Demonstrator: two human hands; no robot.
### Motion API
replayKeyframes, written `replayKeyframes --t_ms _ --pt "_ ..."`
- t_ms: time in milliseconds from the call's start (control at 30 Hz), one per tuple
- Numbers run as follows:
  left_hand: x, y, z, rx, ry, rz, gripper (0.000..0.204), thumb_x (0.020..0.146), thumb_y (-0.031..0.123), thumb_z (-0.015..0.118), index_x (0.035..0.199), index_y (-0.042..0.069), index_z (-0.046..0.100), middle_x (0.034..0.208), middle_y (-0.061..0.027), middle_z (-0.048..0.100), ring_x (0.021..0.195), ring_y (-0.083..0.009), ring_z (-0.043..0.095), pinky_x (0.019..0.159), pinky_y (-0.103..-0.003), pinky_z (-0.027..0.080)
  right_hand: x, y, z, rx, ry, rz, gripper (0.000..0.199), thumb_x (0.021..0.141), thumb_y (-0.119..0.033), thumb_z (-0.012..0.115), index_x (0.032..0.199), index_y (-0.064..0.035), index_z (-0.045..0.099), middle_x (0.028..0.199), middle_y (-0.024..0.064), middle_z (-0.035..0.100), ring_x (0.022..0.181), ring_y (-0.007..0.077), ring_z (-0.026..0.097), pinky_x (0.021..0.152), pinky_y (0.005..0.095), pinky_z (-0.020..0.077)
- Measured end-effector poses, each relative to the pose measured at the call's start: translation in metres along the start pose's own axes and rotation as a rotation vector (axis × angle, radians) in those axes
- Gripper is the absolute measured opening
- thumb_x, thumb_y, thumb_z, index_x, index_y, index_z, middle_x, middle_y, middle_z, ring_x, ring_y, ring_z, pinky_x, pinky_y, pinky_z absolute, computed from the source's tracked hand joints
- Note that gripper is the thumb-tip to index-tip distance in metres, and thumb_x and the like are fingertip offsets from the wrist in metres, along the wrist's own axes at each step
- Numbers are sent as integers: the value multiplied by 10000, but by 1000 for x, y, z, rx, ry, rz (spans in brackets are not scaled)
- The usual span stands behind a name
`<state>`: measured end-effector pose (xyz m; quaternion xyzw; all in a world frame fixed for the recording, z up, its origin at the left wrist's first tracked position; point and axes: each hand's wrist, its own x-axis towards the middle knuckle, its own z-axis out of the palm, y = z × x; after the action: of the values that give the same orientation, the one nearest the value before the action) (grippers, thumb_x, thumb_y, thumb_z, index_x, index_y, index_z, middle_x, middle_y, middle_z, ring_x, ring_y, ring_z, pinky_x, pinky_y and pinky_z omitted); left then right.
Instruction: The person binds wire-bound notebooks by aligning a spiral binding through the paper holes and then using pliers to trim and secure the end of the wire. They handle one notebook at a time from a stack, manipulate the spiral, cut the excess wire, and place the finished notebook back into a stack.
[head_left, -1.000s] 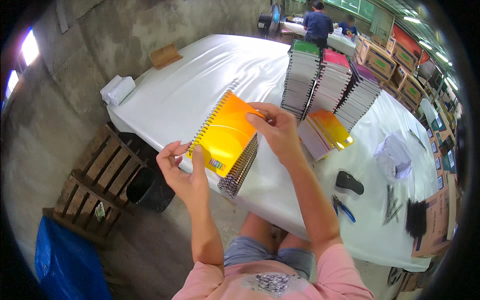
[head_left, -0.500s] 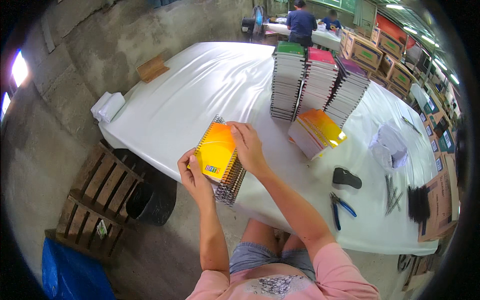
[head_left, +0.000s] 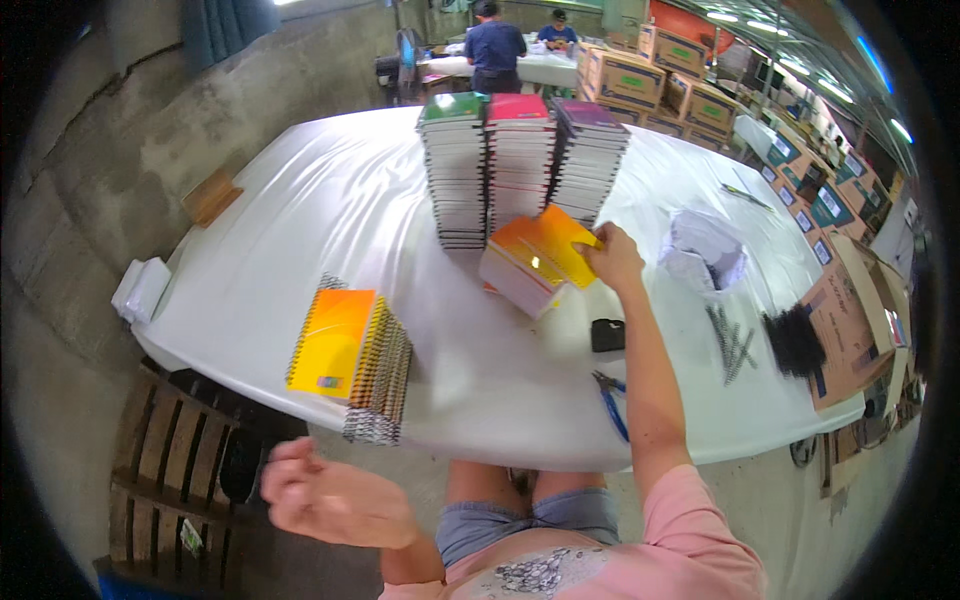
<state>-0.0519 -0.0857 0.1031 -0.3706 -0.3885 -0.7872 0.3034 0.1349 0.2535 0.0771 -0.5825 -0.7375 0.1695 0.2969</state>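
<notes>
My right hand pinches the right edge of an orange-and-yellow notebook, which sits askew on top of a pile of loose-looking notebook blocks. My left hand is off the table's near edge, fingers curled and blurred; no object shows in it. Just beyond it stands a stack of spiral-bound notebooks, an orange-and-yellow cover on top and the wire coils facing out at the sides. Behind the pile rise three tall stacks of notebooks, with green, red and purple covers.
The white-covered table bears blue-handled pliers, a small black object, loose wire coils, a white plastic bag and black coils beside an open carton. A wooden pallet stands lower left. Two people work behind.
Both hands have left the spiral-bound stack. My right hand has moved right and taken hold of the top notebook on the pile. My left hand has drawn back toward me. The view has turned right.
</notes>
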Motion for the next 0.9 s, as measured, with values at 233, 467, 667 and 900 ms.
replayKeyframes --t_ms 233,467,667,900 --pt "-81 -3 103 -318 -607 -954 409 894 232 567 1225 25 442 1203 -101 463 1088 -211 482 907 -345 398 -69 -32 -23 522 214 -208 259 747 -128 728 882 -30 530 768 65 582 736 118 530 674 274 451" --pt "-84 -37 79 -273 -704 -964 235 899 96 546 1129 49 546 1007 -70 593 945 -159 558 950 -369 376 -158 5 -38 731 -80 -198 357 776 -166 695 1075 -27 558 1008 136 587 902 259 581 815 348 453" --pt "-89 -26 63 505 -1628 2 265 711 66 645 953 125 555 960 -90 539 1080 -283 485 1001 -681 93 -117 207 -118 -667 450 473 446 743 -257 690 1151 -160 538 1209 121 498 1164 302 453 876 497 394" --pt "-135 -31 58 451 -1202 4 529 544 362 811 860 67 505 1037 -130 468 1095 -366 396 910 -585 282 -81 267 -125 -779 -108 347 429 848 -171 531 1272 -141 469 1167 116 554 1084 277 535 841 501 391"
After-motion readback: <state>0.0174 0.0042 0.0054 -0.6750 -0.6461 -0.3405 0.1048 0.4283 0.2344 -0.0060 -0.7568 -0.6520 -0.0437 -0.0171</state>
